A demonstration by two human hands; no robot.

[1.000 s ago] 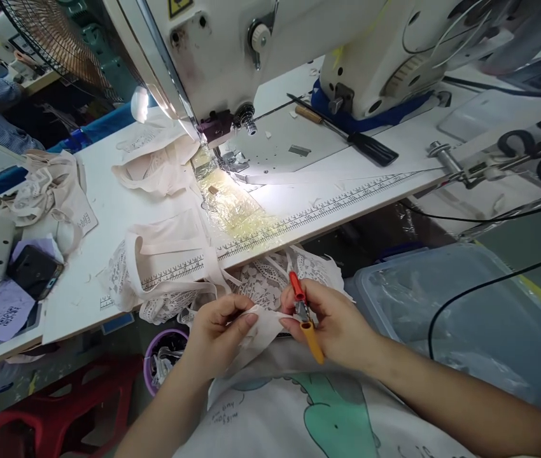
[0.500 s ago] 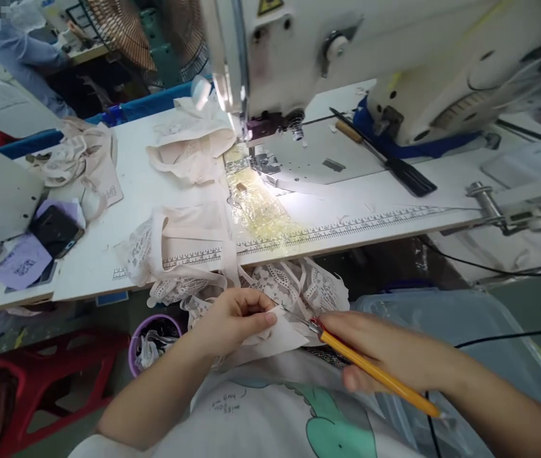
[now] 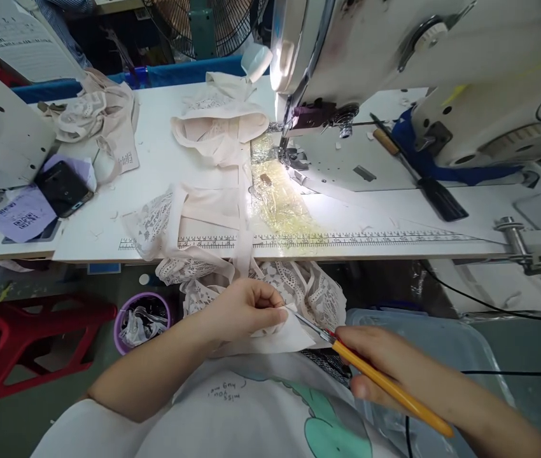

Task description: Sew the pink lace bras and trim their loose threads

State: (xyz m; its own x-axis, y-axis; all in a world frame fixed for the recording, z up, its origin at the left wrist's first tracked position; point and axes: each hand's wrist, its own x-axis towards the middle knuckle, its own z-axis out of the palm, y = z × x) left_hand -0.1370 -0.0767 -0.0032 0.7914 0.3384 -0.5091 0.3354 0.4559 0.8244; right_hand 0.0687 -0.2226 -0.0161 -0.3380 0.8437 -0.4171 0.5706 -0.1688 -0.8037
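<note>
My left hand (image 3: 256, 310) is closed, pinching the edge of a pale pink fabric piece (image 3: 289, 335) in front of my lap. In my right hand (image 3: 380, 356) is a slim tool with a long orange handle (image 3: 389, 389) and a narrow metal end (image 3: 316, 329). Its metal tip reaches the fabric beside my left fingertips; the exact tip is too small to make out. Behind my hands, lace garments (image 3: 318, 289) hang below the table edge, joined by a strap (image 3: 243, 235) to the pale bra parts (image 3: 208, 207) on the table.
A lit sewing machine (image 3: 347, 63) stands over the white table (image 3: 156, 152), with a printed ruler (image 3: 370, 239) along its front. A black-handled screwdriver (image 3: 442, 197), a phone (image 3: 63, 189) and more garments (image 3: 103, 114) lie there. Below are a red stool (image 3: 36, 327), purple bin (image 3: 168, 315) and plastic tub (image 3: 442, 337).
My head view has turned and shifted, so the table looks more level. Both hands keep nearly the same hold, with the tool still at the fabric edge.
</note>
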